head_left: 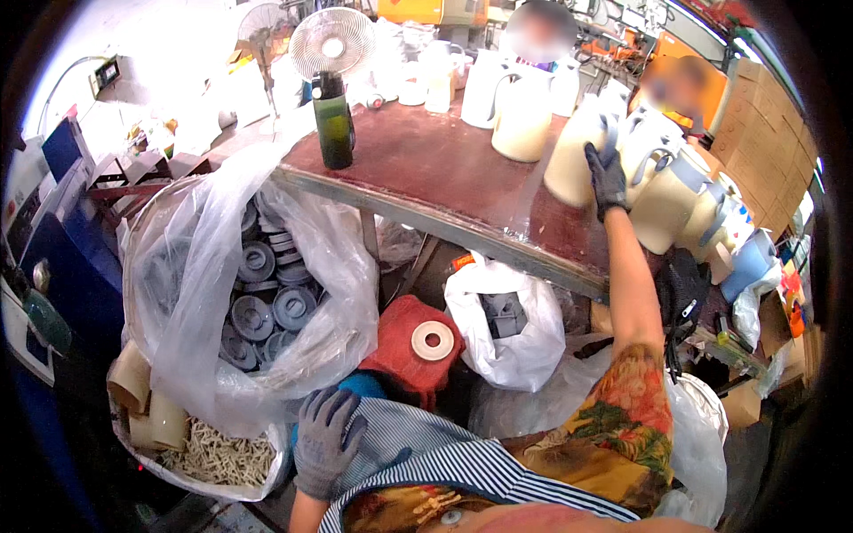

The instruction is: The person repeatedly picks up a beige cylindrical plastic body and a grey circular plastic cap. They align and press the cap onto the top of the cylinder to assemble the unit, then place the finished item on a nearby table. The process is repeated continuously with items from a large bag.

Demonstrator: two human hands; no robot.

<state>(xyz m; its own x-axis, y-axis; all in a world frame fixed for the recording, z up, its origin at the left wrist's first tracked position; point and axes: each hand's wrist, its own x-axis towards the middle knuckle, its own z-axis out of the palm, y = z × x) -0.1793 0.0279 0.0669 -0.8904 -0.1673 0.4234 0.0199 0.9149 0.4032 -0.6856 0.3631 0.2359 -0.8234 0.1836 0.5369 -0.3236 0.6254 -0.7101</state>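
My right hand [608,182], in a dark glove, reaches over the table's right part. Its fingers are closed at the grey handle of a cream jug [569,169], which leans in the picture. More cream jugs with grey handles, one of them a near jug [662,209], crowd together just right of that hand. Another cream jug [522,120] stands to its left, farther back. Low at the left, my left hand [327,440], in a grey glove, lies over the striped apron [391,444] with fingers apart, holding nothing.
A dark red table [418,169] bears a green bottle [333,129] near a fan [333,46]. Grey round lids [293,306] fill a plastic-lined container; a sack of small beige pieces [222,457] is below. A red stool [404,342] and white bag [533,355] stand before me. Two people are across.
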